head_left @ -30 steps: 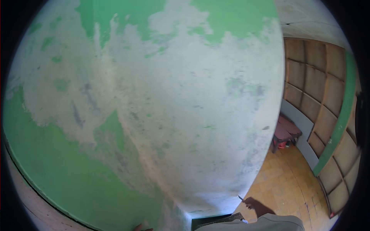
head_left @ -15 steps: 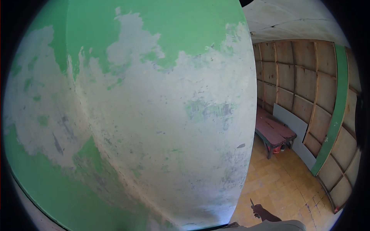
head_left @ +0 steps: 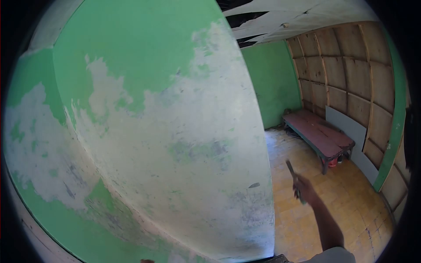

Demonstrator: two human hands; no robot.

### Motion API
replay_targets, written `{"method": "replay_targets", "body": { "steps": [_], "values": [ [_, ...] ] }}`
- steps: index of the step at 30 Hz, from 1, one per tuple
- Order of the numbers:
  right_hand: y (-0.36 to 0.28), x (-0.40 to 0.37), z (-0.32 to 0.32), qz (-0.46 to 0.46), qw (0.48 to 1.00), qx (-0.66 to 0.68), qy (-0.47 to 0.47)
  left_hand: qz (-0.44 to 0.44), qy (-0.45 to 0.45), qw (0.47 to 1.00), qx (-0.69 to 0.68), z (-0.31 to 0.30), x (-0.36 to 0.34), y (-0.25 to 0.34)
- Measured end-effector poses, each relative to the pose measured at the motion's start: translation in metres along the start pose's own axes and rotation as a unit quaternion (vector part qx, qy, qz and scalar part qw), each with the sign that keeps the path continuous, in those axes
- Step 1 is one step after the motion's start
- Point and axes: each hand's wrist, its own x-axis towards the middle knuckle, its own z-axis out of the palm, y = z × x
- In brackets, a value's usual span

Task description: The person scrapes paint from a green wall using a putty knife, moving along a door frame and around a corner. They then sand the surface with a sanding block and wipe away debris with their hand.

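Note:
My right hand (head_left: 305, 189) is raised over the tiled floor, to the right of the wall's edge. Its fingers are wrapped round a scraper (head_left: 290, 168), which points up with its narrow side towards me. The lower end of the handle shows under my fist. Beside it stands the wall (head_left: 193, 118), with green paint (head_left: 144, 44) at the top and a large pale, scraped patch below. The scraper is apart from the wall. Only a sliver of what looks like my left hand (head_left: 147, 261) shows at the bottom edge; its fingers are hidden.
A long reddish bench (head_left: 313, 131) stands behind, with a red thing (head_left: 333, 162) under it. Grey panels (head_left: 346, 129) lean on the wooden-framed wall (head_left: 333, 65). The ceiling (head_left: 280, 30) has dark broken gaps. A wall corner runs down the left.
My right hand has risen with the scraper from the bottom edge, and more of the forearm shows. The view has shifted right, showing more bench, ceiling and a green far wall.

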Motion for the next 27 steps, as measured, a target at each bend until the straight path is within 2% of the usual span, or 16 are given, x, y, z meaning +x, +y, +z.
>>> {"method": "replay_targets", "body": {
  "steps": [1,3,5,6,7,9,10,12,14,16,20,22,23,25,27],
  "values": [
    [-0.039,0.01,0.003,-0.05,0.998,-0.011,-0.021,-0.001,-0.066,0.998,-0.001,0.02,-0.004,0.018],
    [-0.104,0.028,0.009,-0.141,0.988,-0.032,-0.054,0.092,-0.212,0.972,0.043,0.062,-0.008,0.04],
    [-0.164,0.038,0.018,-0.199,0.976,-0.044,-0.077,0.06,-0.274,0.96,-0.004,0.107,-0.029,0.091],
    [-0.185,0.046,0.019,-0.246,0.962,-0.072,-0.093,0.124,-0.325,0.938,0.003,0.128,-0.035,0.113],
    [-0.213,0.046,0.022,-0.252,0.957,-0.088,-0.114,0.186,-0.374,0.908,0.01,0.147,-0.04,0.131],
    [-0.242,0.062,0.029,-0.367,0.917,-0.116,-0.103,0.247,-0.426,0.869,0.047,0.177,-0.043,0.151],
    [-0.254,0.072,0.032,-0.413,0.897,-0.123,-0.093,0.251,-0.424,0.869,0.052,0.192,-0.048,0.163],
    [-0.278,0.089,0.036,-0.455,0.879,-0.112,-0.088,0.276,-0.469,0.836,0.074,0.218,-0.057,0.185],
    [-0.299,0.11,0.042,-0.495,0.859,-0.104,-0.086,0.28,-0.464,0.834,0.099,0.242,-0.059,0.19],
    [-0.314,0.139,0.05,-0.618,0.775,-0.132,-0.004,0.275,-0.457,0.836,0.124,0.261,-0.057,0.183],
    [-0.355,0.15,0.053,-0.581,0.798,-0.155,-0.033,0.289,-0.439,0.845,0.1,0.275,-0.054,0.174],
    [-0.378,0.129,0.045,-0.482,0.849,-0.212,-0.053,0.109,-0.491,0.864,0.035,0.273,-0.046,0.173],
    [-0.383,0.136,0.049,-0.484,0.847,-0.212,-0.058,0.108,-0.486,0.866,0.032,0.273,-0.045,0.175],
    [-0.395,0.155,0.053,-0.541,0.801,-0.255,-0.008,0.081,-0.513,0.853,0.042,0.272,-0.045,0.181],
    [-0.403,0.158,0.054,-0.554,0.789,-0.267,0.002,0.081,-0.51,0.856,0.035,0.273,-0.048,0.183]
  ]
}}
